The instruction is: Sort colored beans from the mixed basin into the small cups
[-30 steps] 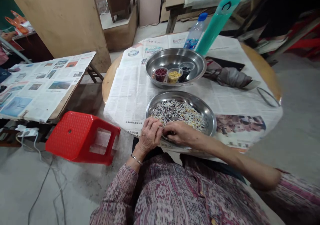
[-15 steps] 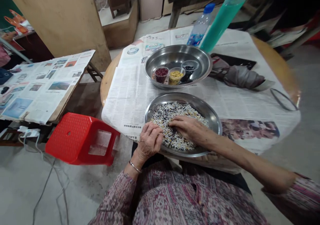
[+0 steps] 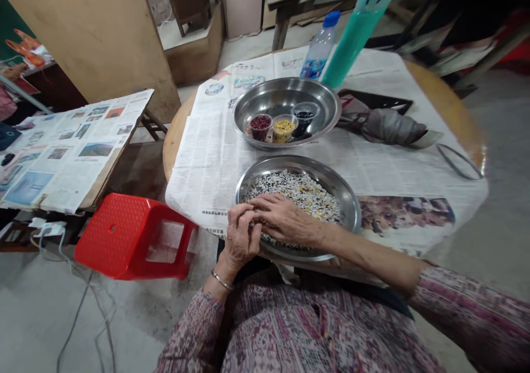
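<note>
A steel basin point(image 3: 351, 210) near my body holds a loose layer of mixed white, black and yellow grains point(image 3: 296, 191). Over its left rim is my left hand point(image 3: 240, 232), its fingers curled inward; whatever lies inside them is hidden. My right hand point(image 3: 285, 218) reaches across the grains to it, fingers bent and together, their tips meeting the left fingers. What those tips pinch, if anything, does not show. Behind, a second steel basin point(image 3: 327, 122) holds clear cups of dark red beans point(image 3: 260, 126), yellow grains point(image 3: 284, 127) and black beans point(image 3: 305, 115).
Newspaper point(image 3: 199, 169) covers the round table. A water bottle point(image 3: 318, 47) and a tall teal bottle point(image 3: 351, 36) stand behind the basins. A folded grey umbrella point(image 3: 389, 124) lies right. At left are a red stool point(image 3: 118, 235) and a newspaper-covered table point(image 3: 74, 147).
My right hand has moved left from the grains to meet my left hand. My left hand stays curled at the rim. The view has shifted slightly.
</note>
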The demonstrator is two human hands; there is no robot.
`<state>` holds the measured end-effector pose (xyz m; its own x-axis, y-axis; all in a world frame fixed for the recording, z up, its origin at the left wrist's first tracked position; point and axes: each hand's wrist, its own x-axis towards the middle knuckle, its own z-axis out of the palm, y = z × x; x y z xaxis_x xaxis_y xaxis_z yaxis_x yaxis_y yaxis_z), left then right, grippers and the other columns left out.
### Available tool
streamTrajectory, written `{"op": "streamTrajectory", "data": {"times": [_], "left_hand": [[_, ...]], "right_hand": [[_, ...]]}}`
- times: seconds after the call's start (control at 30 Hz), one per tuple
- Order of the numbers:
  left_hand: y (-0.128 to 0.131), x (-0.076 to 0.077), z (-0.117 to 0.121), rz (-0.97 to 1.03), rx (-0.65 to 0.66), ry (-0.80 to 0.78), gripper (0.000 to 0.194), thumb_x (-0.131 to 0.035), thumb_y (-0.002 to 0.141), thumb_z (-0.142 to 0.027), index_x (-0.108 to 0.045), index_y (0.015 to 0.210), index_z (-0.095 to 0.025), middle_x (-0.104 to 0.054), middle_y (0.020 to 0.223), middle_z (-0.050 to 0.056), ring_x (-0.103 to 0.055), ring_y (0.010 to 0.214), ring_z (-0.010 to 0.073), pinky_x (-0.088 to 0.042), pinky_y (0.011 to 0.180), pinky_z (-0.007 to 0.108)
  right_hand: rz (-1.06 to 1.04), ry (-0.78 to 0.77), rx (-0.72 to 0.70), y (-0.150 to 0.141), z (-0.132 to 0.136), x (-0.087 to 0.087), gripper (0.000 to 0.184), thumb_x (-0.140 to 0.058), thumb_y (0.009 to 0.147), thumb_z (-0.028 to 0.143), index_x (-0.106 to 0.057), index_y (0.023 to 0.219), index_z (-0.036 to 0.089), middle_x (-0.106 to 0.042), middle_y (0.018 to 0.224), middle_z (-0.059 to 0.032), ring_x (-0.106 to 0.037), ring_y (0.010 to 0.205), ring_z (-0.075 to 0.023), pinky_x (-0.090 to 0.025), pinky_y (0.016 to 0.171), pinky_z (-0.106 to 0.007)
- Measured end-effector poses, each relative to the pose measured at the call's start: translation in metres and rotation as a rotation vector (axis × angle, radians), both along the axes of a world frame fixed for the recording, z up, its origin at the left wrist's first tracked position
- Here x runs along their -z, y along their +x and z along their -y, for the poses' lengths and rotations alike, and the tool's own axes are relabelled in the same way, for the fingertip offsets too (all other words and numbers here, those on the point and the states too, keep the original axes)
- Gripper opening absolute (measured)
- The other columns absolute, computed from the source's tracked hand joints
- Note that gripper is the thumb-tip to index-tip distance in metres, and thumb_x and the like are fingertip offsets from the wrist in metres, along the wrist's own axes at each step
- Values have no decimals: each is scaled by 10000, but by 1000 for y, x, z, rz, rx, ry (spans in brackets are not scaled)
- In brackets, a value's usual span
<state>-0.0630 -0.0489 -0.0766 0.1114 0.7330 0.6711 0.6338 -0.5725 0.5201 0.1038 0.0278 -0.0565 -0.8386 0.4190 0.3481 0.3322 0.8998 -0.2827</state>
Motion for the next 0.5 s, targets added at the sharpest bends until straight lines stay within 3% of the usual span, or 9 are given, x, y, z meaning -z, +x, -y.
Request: {"op": "streamTrajectory", "data": {"times": [0.2, 0.37, 0.5], "left_hand": [[0, -1, -1, 5, 7, -22, 160, -477, 978, -184, -550, 1120, -177, -583, 1142, 118, -565, 1104, 223, -495, 977, 428], [2, -2, -6, -101, 51, -13, 138, -475, 979, -192, -602, 1030, -172, -655, 1056, 96, -588, 1057, 215, -478, 978, 409], [2, -3, -8, -265, 66, -86, 234, -432, 988, -212, -622, 851, -194, -690, 889, 39, -593, 907, 188, -434, 1013, 416]], "right_hand": [[72, 105, 379, 43, -35, 1, 195, -504, 893, 162, -696, 923, 174, -687, 1106, -143, -589, 1044, -288, -481, 869, -430], [33, -35, 647, 79, -40, 2, 286, -453, 936, 293, -696, 1036, 181, -688, 1046, -130, -646, 945, -279, -512, 810, -415], [101, -143, 663, 71, -31, 6, 303, -515, 908, 411, -667, 1024, 177, -678, 1016, -137, -646, 863, -273, -504, 753, -400]]}}
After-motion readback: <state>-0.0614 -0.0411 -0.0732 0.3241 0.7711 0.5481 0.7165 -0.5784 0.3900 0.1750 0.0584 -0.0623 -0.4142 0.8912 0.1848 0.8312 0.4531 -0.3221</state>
